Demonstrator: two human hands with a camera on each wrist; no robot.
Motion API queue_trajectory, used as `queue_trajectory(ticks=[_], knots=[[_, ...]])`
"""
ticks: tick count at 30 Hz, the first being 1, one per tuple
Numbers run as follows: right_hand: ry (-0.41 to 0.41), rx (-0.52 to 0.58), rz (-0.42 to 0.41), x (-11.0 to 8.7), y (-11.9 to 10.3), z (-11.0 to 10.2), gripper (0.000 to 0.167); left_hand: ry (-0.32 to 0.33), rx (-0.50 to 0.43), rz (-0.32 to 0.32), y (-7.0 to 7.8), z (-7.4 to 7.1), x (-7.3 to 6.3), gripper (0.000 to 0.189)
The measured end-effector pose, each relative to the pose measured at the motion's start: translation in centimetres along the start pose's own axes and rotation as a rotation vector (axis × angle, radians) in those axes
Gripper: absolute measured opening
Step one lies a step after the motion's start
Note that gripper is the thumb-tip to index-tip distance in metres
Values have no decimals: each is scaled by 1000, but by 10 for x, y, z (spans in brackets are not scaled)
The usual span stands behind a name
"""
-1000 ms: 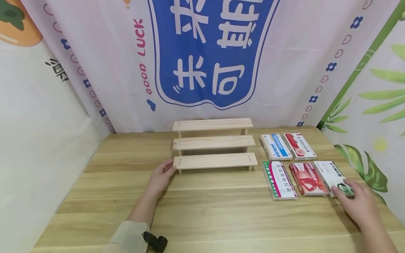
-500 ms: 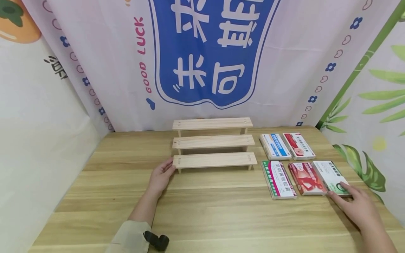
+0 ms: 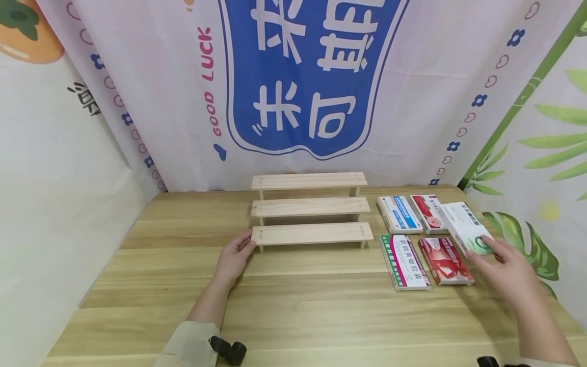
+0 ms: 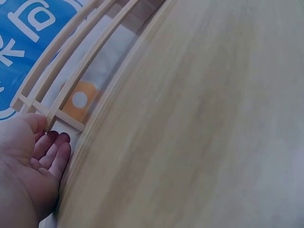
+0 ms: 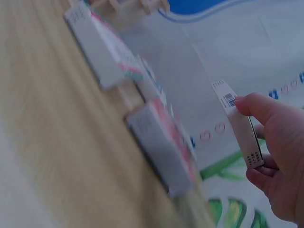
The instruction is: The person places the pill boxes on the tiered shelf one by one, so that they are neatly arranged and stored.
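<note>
A three-tier wooden display stand stands at the back middle of the table. My left hand grips the left end of its lowest step; in the left wrist view, the thumb lies at the wooden frame with the fingers curled below. My right hand pinches a white-and-green medicine box by its edges, raised off the table. The right wrist view shows that box's narrow side with a barcode, between thumb and fingers. Under it lie a red medicine box and a red-and-white box.
A blue-and-white medicine box and a green, white and magenta box lie right of the stand. A printed cloth hangs close behind the wooden table; more cloth walls flank both sides.
My right hand has gripped the white-and-green medicine box and lifted it off the table, moving it up and back toward the red-and-white box. The left hand has stayed at the stand.
</note>
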State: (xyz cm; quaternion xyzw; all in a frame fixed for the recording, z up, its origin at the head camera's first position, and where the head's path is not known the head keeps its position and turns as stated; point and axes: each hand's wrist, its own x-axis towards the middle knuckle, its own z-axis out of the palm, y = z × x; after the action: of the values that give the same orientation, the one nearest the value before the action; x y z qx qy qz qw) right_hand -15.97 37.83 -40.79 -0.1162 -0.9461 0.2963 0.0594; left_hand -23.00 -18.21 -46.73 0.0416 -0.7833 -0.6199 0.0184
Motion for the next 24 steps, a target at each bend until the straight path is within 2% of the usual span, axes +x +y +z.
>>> queue_trajectory(ticks=[6,13,20,24], knots=[[-31,10,-121,22,-49,7,78,7,12,-3,-2,-1,-1,44],[-152,70,-171,40,-104,18,81,9,-1,-14,0,0,-1,44],[-187,70,-278,54,-150,41,79,9,-2,-6,1,1,-1,42],[-205,83,-311,60,-174,55,76,8,-3,-5,1,0,-1,42]])
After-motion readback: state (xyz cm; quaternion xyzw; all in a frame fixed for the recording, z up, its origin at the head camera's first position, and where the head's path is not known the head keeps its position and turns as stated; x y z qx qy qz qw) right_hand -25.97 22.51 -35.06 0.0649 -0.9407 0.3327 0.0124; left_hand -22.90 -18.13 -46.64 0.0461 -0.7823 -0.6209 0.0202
